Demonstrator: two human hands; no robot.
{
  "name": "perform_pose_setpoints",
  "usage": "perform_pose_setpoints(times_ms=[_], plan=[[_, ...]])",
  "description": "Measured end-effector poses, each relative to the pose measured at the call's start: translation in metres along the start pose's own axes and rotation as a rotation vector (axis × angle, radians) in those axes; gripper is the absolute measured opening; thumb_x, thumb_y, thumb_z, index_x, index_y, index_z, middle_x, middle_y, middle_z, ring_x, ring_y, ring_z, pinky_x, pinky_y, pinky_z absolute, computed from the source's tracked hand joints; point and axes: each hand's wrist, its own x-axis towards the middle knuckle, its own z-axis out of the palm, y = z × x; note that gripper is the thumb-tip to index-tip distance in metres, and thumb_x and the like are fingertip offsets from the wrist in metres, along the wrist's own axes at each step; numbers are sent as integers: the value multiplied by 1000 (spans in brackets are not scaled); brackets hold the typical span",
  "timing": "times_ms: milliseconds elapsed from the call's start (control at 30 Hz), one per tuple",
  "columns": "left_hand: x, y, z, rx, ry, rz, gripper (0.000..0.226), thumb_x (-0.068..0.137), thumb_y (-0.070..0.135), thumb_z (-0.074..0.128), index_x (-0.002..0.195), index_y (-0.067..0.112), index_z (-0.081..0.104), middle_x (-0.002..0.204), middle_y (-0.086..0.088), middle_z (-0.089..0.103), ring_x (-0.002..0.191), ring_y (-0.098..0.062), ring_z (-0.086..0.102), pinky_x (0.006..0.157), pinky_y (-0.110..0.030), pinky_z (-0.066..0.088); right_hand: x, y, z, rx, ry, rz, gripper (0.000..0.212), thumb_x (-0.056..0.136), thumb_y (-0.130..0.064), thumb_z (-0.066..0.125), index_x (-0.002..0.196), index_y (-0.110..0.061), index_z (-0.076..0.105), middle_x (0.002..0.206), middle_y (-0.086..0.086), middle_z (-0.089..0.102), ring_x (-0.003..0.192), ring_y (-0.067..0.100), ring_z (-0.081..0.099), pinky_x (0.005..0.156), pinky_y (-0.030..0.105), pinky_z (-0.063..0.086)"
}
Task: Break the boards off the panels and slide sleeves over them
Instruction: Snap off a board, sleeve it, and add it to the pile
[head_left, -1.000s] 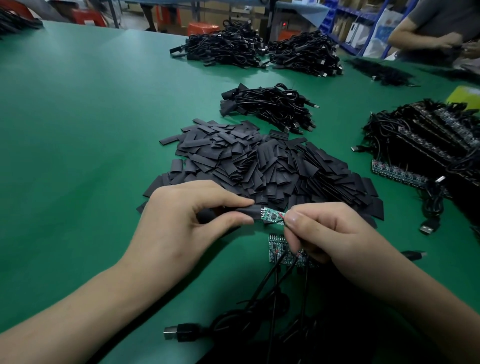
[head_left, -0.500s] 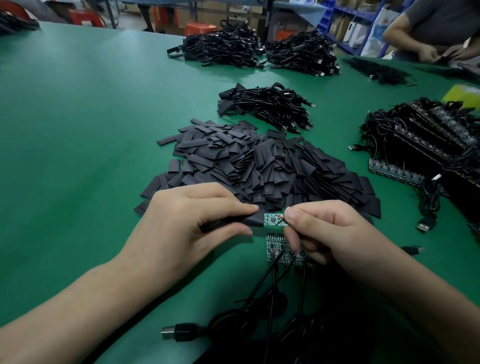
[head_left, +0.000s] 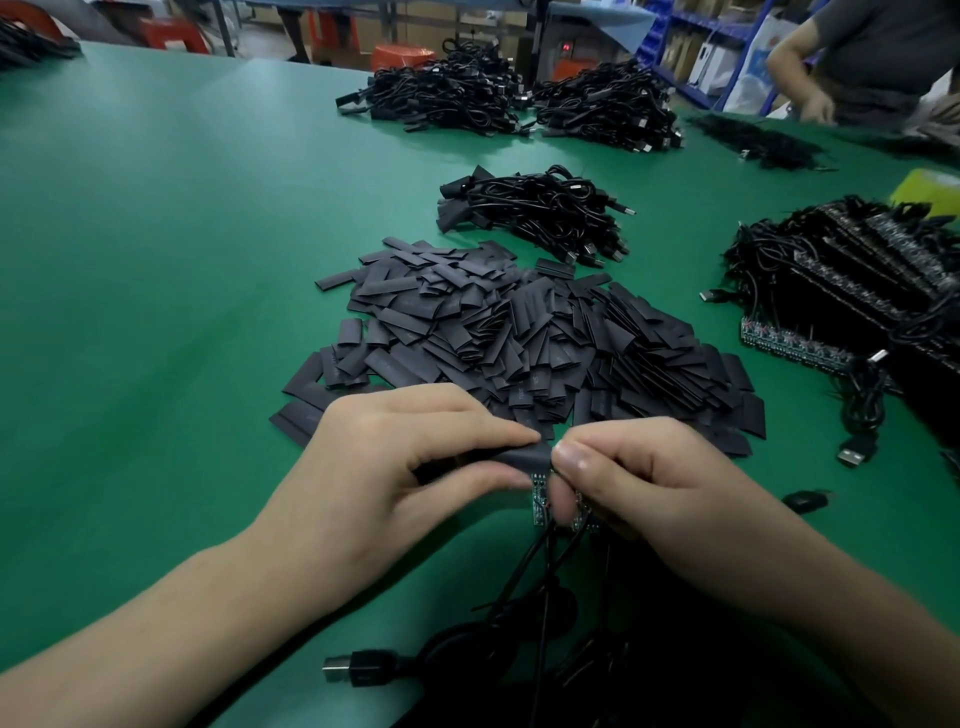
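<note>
Sleeving step: left hand (head_left: 395, 467) pinches sleeve (head_left: 511, 458), right hand (head_left: 649, 483) grips panel (head_left: 540, 501); next, push the sleeve fully home.

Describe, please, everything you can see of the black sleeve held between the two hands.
The sleeve is a short, flattish tube of matte black, rubbery-looking material, like those in the pile behind it. It lies roughly level, held above the green table. The left hand pinches it between thumb and forefinger, hiding its left part; the right hand pinches its right end. Its contents are hidden. Small green boards show just below.
</note>
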Motion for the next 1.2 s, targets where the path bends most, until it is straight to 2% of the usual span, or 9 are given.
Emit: perform_pose_setpoints(times_ms=[200,367,500,667,767,867,1033,1133,1200], plan=[[0,3,2,-7,18,26,24,89,29,72,108,17,79,93,9,70,86,-2,66,80,-16,49,-1,-3,0,16,1,0,38,97,-54,44,81,-32,71,51,-10,35,46,5,31,47,20,27],[0,6,2,1,66,50,21,91,28,71,107,16,78,93,7,69,86,-4,66,80,-17,49,0,-2,-2,32,-6,-38,42,97,-58,43,82,-31,71,53,-9,34,48,5,32,48,19,27],[1,8,0,-53,92,35,19,89,24,72,106,19,77,92,7,69,86,-8,67,77,-20,50,1,-2,-7,158,-86,-34,42,96,-58,44,80,-30,71,56,-7,38,52,17,35,49,29,30],[1,10,1,-91,72,28,19,88,22,73,106,19,77,91,7,69,86,-7,67,78,-18,49,0,-3,-9,209,-119,-59,39,96,-55,45,78,-31,71,57,-7,40,51,13,37,49,27,31],[1,9,1,-68,66,36,20,87,23,73,106,17,78,90,7,69,85,-4,66,78,-16,47,0,-5,-6,191,-105,-44,41,95,-58,45,79,-30,71,57,5,37,52,29,34,50,40,29],[1,8,1,-44,64,48,20,87,24,73,104,15,78,90,7,69,84,-3,65,78,-16,48,0,-7,-3,187,-105,-37,42,95,-59,44,80,-30,71,59,15,36,53,34,33,51,45,28],[2,10,2,-36,108,22,18,88,25,73,103,17,79,91,8,70,84,-4,67,77,-17,49,0,-6,-2,184,-39,-58,39,94,-58,46,86,-31,73,58,4,38,53,29,34,50,40,29],[2,10,1,-45,137,-12,18,86,27,74,102,20,79,90,11,70,83,-3,66,77,-16,49,0,-5,-3,125,97,-95,28,95,-50,53,90,-28,70,62,-4,42,55,12,37,50,21,31],[2,9,1,-38,146,-19,18,86,27,75,101,20,79,91,10,71,84,-3,67,77,-16,49,-1,-5,-3,126,132,-101,22,96,-42,56,86,-27,70,62,-9,43,56,5,38,52,16,33]])
